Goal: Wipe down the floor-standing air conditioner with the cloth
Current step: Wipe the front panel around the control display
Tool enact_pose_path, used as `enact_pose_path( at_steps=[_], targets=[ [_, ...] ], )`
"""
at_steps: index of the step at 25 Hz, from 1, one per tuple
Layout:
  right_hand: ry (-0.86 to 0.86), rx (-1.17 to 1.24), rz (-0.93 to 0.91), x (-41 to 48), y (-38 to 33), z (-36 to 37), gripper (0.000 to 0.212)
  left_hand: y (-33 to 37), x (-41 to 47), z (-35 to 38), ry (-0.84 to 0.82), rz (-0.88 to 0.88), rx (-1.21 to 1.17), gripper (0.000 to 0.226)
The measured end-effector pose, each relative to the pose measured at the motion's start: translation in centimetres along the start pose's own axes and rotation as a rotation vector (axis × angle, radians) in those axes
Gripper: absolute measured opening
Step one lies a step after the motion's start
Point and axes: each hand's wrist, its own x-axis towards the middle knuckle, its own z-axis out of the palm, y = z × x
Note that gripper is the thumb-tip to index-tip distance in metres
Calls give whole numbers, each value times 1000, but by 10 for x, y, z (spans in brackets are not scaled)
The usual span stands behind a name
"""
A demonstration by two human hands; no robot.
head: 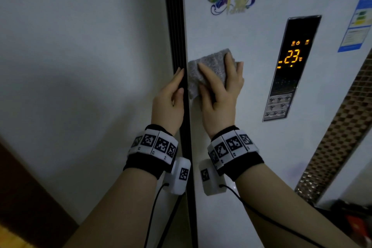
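Nearest us are our two forearms, each with a marker band at the wrist and a cable trailing down from a white module.

The air conditioner fills the right of the view, its white front panel upright and close before us. A dark vertical strip runs down its left edge, with the wall beyond. The lit control panel reads 23 and sits to the right of our hands, apart from them.

Our right hand lies flat on the grey cloth, fingers spread and pressing it against the front panel just beside the strip. The cloth is pinned under the palm, not gripped. Our left hand rests on the strip's edge, fingers extended and close together, holding nothing.

Risks noted:
- The unit is powered. A rightward stroke could press the buttons and change the settings.
- If the cloth is damp, which we cannot tell, moisture could reach the display.
- The cloth is held by pressure alone; easing off would let it slide or drop.
- The loose cables could snag during a long stroke.
- The light is dim, so missed patches are likely.
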Motion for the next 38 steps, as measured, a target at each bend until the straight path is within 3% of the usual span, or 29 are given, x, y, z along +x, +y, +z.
enact_pose_path(
  at_steps=[3,8,12,17,21,26,30,34,38],
  targets=[
    [89,22,81,17,-4,-3,32,2,-1,-1,-11,22,15,47],
    [-1,-46,-9,21,-11,-2,33,10,5,0,38,60,29,42],
    [88,-15,112,40,-14,-9,37,17,7,0,56,82,23,45],
    [-85,-111,-136,38,-13,-11,40,20,7,3,63,72,28,45],
    [60,-39,47,51,-14,-16,37,24,7,3,87,93,42,44],
    [-34,-75,-86,51,-4,-21,34,35,14,8,107,106,-1,42],
    [103,-8,100,56,-1,-28,35,41,17,11,120,125,15,45],
    [-21,-68,-85,53,11,-35,34,43,15,19,126,119,29,51],
    [177,4,139,65,14,-46,36,46,15,26,143,85,19,56]
  ],
)
